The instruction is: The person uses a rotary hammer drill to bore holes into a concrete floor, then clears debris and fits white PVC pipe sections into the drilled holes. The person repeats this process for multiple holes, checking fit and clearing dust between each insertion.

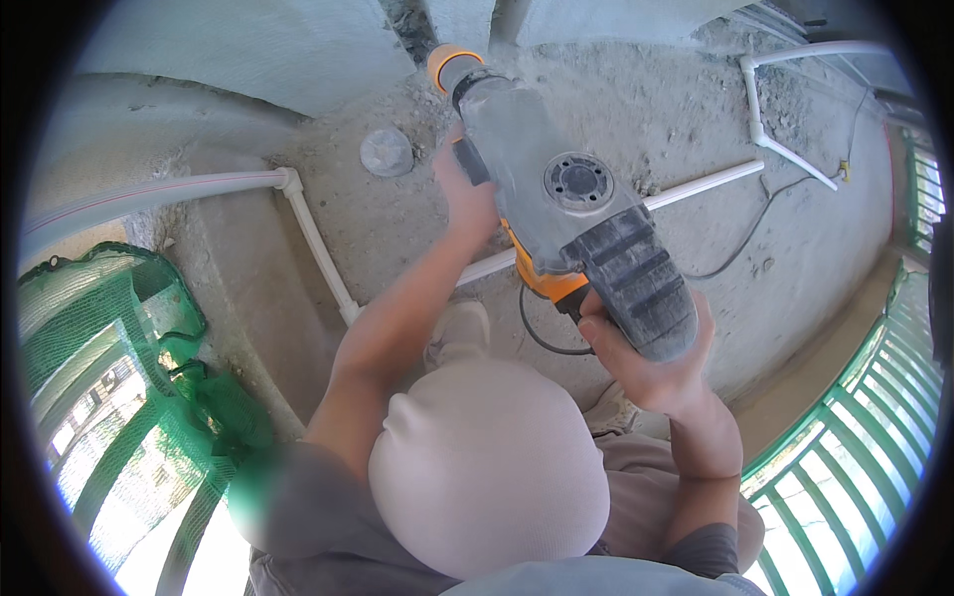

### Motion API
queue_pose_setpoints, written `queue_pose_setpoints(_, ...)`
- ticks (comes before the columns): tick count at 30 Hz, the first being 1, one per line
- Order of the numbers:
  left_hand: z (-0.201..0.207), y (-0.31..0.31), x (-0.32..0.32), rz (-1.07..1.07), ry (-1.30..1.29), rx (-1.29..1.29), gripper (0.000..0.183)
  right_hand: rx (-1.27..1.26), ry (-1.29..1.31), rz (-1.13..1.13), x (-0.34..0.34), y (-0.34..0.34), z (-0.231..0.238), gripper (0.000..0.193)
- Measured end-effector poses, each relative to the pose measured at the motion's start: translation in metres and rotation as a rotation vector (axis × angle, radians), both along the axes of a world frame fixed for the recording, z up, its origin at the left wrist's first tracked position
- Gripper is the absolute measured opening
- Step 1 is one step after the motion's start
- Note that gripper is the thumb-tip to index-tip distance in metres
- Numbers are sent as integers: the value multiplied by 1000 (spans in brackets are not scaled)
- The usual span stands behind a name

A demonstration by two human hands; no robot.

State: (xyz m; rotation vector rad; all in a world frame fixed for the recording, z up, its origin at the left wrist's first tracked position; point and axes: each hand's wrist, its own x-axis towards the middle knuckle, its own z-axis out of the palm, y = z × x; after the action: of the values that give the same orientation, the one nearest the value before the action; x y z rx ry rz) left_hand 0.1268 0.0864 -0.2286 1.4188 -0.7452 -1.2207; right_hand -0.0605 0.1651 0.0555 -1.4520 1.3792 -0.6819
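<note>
A large grey, orange and black rotary hammer (522, 129) points away from me toward the wall. My left hand (467, 199) is closed around its side handle near the front. At the back end, my right hand (651, 363) wraps around the rear grip. An orange ring (452, 62) circles the nose of the tool, close to a dark vertical groove (409, 25) in the wall. Whether the bit touches the groove cannot be made out. A black power cord (542, 343) curves below the tool's rear.
White plastic pipes (323, 238) run along the left and across the dusty concrete floor (785, 248). A round pale cap (387, 152) sits left of the tool. Green railings (845, 427) and green netting (99, 308) border the sides. A pale rounded cloth-covered shape (492, 467) blocks the lower middle.
</note>
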Motion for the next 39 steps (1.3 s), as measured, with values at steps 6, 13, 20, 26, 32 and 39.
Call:
queue_pose_setpoints(6,-42,-31,-1,88,605,46,78,-126,32,75,4,-26,-30,32)
queue_pose_setpoints(13,42,-46,-29,205,146,-18,43,34,-57,-114,-16,-55,-33,18)
queue_pose_setpoints(20,48,-59,-16,233,75,-1,29,98,-116,-33,-8,-78,-42,19)
queue_pose_setpoints(26,53,-53,-24,246,138,-22,32,213,-152,-118,-19,-70,-16,14)
queue_pose_setpoints(32,85,-21,-19,66,-214,-216,33,57,-133,-93,-23,-21,-6,23)
queue_pose_setpoints(39,1,-29,-3,139,-105,-51,62,6,-93,-51,-3,-24,-26,23)
